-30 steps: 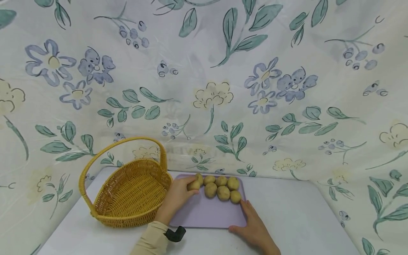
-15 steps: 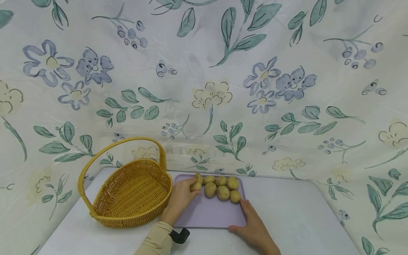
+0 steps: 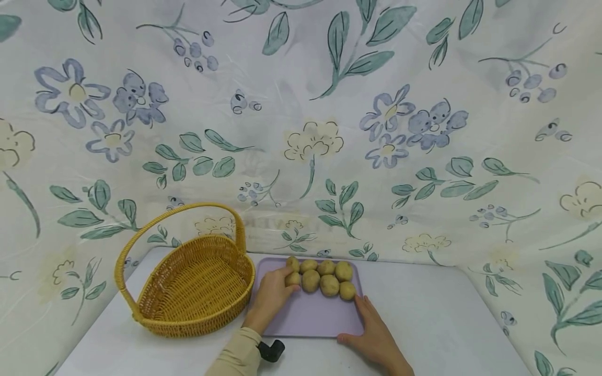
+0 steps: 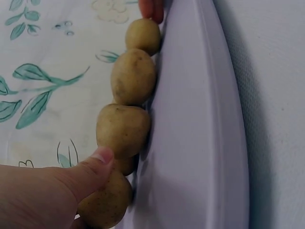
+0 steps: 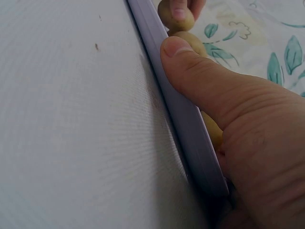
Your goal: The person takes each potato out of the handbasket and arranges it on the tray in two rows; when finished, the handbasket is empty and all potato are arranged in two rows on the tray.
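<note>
A lilac tray (image 3: pixel 316 317) on the table bears several potatoes, bunched in two rows along its far half. My left hand (image 3: pixel 273 292) pinches a potato (image 4: pixel 107 202) at the left end of the nearer row, and its thumb also meets the neighbouring potato (image 4: pixel 123 130) in the left wrist view. At the tray's near right corner, my right hand (image 3: pixel 373 334) holds the rim, thumb on the front edge and fingers along the right side. Its fingertips lie close to the rightmost potato (image 3: pixel 347 290). The right wrist view hides most of those fingers.
A yellow woven basket (image 3: pixel 199 326) with a tall arched handle (image 3: pixel 188 207) stands left of the tray, near my left forearm. Bare white tabletop (image 3: pixel 423 303) lies to the right. A floral cloth (image 3: pixel 301 156) hangs behind the table.
My left hand has moved a little to the right and nearer with its potato, closing up to the potato beside it. My right hand has stayed at the tray's corner.
</note>
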